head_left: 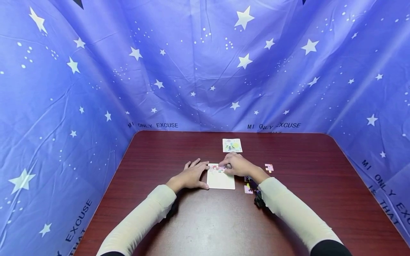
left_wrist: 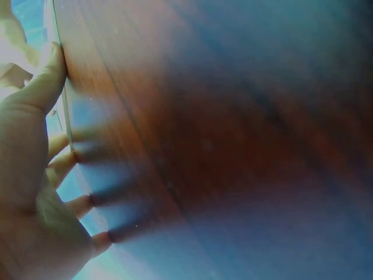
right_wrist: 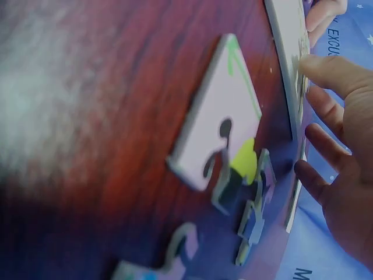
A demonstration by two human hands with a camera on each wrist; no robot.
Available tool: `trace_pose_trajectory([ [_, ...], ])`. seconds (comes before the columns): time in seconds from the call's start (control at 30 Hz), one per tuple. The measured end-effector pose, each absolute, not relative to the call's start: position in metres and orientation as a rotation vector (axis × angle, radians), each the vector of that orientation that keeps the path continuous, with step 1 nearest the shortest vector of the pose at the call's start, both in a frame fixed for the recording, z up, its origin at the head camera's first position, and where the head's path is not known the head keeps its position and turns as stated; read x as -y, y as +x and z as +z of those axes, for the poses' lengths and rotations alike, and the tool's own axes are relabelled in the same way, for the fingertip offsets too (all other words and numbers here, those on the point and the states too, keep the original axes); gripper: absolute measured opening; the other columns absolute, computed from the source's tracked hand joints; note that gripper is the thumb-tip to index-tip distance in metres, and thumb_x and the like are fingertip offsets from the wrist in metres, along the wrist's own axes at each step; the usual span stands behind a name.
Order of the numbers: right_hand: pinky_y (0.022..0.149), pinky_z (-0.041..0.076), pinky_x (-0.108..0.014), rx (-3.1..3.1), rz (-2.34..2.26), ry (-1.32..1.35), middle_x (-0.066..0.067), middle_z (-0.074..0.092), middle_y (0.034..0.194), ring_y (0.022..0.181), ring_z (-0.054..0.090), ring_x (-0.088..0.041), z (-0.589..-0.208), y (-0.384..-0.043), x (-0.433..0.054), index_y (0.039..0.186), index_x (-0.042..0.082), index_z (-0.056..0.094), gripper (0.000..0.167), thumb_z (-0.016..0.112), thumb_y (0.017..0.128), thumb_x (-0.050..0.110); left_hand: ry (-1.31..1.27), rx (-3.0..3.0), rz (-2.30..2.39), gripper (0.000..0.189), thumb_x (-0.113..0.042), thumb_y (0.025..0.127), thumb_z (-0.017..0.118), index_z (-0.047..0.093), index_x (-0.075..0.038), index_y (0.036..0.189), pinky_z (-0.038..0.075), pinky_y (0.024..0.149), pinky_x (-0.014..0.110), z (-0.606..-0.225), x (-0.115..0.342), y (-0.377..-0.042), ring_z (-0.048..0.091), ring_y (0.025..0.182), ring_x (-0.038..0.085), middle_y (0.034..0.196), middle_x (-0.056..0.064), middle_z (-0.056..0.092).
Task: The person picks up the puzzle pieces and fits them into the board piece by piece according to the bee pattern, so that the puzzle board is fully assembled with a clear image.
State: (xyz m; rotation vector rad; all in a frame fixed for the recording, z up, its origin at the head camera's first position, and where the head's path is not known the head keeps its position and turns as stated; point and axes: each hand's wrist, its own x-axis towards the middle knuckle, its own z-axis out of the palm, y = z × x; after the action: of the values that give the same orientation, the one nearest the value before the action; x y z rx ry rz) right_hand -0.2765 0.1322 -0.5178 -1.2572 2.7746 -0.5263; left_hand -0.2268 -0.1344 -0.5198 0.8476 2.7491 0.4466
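Note:
A square, cream-coloured puzzle board (head_left: 221,183) lies on the table, with joined pink puzzle pieces (head_left: 214,168) along its far edge. My left hand (head_left: 191,176) rests at the board's left side, fingers spread; in the left wrist view its thumb (left_wrist: 53,67) lies against the board's edge. My right hand (head_left: 240,165) reaches over the far right corner, its thumb and fingertips touching the pieces there. In the right wrist view the right fingers (right_wrist: 326,146) are loosely extended at the board's surface, and a white puzzle piece (right_wrist: 218,116) lies beside the board.
Several loose puzzle pieces (head_left: 248,189) lie right of the board, partly under the right forearm. Another pink piece (head_left: 269,168) sits farther right. Beyond the board is a printed picture card (head_left: 232,145). Blue star-patterned curtains (head_left: 205,71) surround the dark red table (head_left: 160,149).

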Motion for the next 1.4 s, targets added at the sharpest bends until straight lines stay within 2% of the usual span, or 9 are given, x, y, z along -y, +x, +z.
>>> trace_pose_trajectory([
  [0.5, 0.087, 0.045, -0.041, -2.772, -0.481, -1.210, 0.006, 0.066, 0.094, 0.099, 0.057, -0.017, -0.513, -0.278, -0.125, 0.116, 0.023, 0.079, 0.031, 0.075, 0.085, 0.021, 0.831, -2.738, 0.423, 0.087, -0.062, 0.079, 0.078, 0.048, -0.020, 0.148, 0.019, 0.119, 0.068, -0.516, 0.132, -0.229, 0.019, 0.157, 0.038, 0.167, 0.000, 0.033],
  [0.7, 0.080, 0.044, -0.036, -2.766, -0.447, -1.241, 0.007, 0.064, 0.093, 0.094, 0.055, -0.014, -0.512, -0.281, -0.127, 0.116, 0.025, 0.079, 0.030, 0.076, 0.086, 0.023, 0.834, -2.745, 0.426, 0.086, -0.062, 0.078, 0.078, 0.049, -0.019, 0.147, 0.020, 0.118, 0.069, -0.515, 0.132, -0.229, 0.021, 0.156, 0.039, 0.166, 0.001, 0.034],
  [1.17, 0.077, 0.043, -0.033, -2.799, -0.440, -1.210, 0.006, 0.065, 0.094, 0.091, 0.056, -0.012, -0.516, -0.277, -0.128, 0.118, 0.026, 0.078, 0.026, 0.072, 0.093, 0.026, 0.824, -2.738, 0.423, 0.086, -0.061, 0.079, 0.078, 0.049, -0.018, 0.148, 0.020, 0.118, 0.069, -0.514, 0.133, -0.227, 0.020, 0.156, 0.040, 0.166, 0.002, 0.034],
  [1.27, 0.081, 0.047, -0.036, -2.783, -0.443, -1.219, 0.004, 0.067, 0.098, 0.093, 0.058, -0.014, -0.513, -0.276, -0.131, 0.120, 0.022, 0.077, 0.027, 0.070, 0.095, 0.025, 0.819, -2.735, 0.425, 0.087, -0.061, 0.079, 0.078, 0.048, -0.019, 0.149, 0.020, 0.119, 0.068, -0.516, 0.133, -0.226, 0.020, 0.157, 0.039, 0.167, 0.001, 0.033],
  [1.4, 0.096, 0.050, -0.044, -2.764, -0.488, -1.234, -0.002, 0.072, 0.108, 0.104, 0.064, -0.021, -0.509, -0.277, -0.139, 0.124, 0.015, 0.074, 0.029, 0.067, 0.097, 0.022, 0.814, -2.738, 0.443, 0.087, -0.061, 0.078, 0.079, 0.048, -0.019, 0.148, 0.019, 0.119, 0.068, -0.519, 0.134, -0.226, 0.020, 0.157, 0.038, 0.166, 0.001, 0.034],
])
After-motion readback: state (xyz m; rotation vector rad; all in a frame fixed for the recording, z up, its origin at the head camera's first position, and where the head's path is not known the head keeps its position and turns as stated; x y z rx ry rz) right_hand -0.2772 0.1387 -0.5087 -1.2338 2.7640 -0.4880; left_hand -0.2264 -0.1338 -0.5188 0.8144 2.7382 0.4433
